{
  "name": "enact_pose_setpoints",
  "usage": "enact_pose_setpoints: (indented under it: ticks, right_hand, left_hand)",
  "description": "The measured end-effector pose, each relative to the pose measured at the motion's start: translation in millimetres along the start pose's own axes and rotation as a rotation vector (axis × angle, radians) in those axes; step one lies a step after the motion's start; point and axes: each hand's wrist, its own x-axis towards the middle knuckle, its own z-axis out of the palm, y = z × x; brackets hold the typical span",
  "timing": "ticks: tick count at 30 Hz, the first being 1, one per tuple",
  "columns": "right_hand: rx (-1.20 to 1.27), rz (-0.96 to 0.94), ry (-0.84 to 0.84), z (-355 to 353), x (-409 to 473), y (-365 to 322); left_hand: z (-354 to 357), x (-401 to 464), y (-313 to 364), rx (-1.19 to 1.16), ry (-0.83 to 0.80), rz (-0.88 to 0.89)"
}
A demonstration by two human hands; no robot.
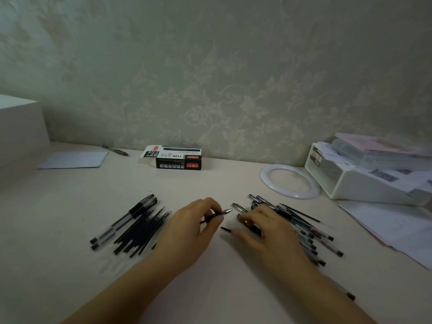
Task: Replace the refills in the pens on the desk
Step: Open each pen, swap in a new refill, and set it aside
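My left hand [187, 230] pinches a thin dark refill with a silver tip [224, 211], the tip pointing right. My right hand [264, 230] is curled over the near end of a heap of several clear black-capped pens [304, 228]; its fingers grip a dark pen part, which they mostly hide. A short dark piece [225, 229] sticks out by my right thumb. Left of my hands lie several loose dark refills [140, 230] and two capped pens [126, 218].
A black and white refill box [177, 157] stands open by the wall. A white ring [289, 181] and a white tray of papers [364, 176] sit at the right, loose sheets [392, 225] in front. A paper sheet [74, 160] and a pen [115, 150] lie far left.
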Motion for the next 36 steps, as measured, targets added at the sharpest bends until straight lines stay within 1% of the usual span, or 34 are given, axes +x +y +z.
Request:
enact_pose_setpoints:
  ticks: [3,6,10,15,21,31,36]
  right_hand:
    - [-0.07,-0.005,-0.073,3.6,-3.4,1.2]
    - [-0.074,-0.006,-0.089,1.6,-3.0,0.3]
    - [-0.081,-0.024,-0.1,-2.1,-1.7,0.2]
    - [-0.13,-0.076,-0.191,-1.7,-0.8,-3.0]
    - [-0.097,0.028,-0.056,-4.5,-1.5,1.9]
    - [-0.001,-0.095,-0.096,0.4,-0.6,-5.8]
    - [0.035,-0.02,0.006,-4.5,0.4,-2.0]
  left_hand:
    - [-0.8,0.5,-1.1,0.018,-0.034,-0.021]
    - [-0.4,-0.7,-2.3,0.065,-0.096,-0.009]
    - [-1.0,-0.9,-3.9,0.089,-0.123,-0.009]
    - [-0.3,-1.3,-6.8,0.106,-0.156,-0.002]
    - [-1.1,-0.9,-9.6,0.102,-0.167,-0.012]
    - [2.9,-0.9,-6.8,0.069,-0.21,0.046]
    - [-1.1,-0.5,-7.0,0.089,-0.17,0.029]
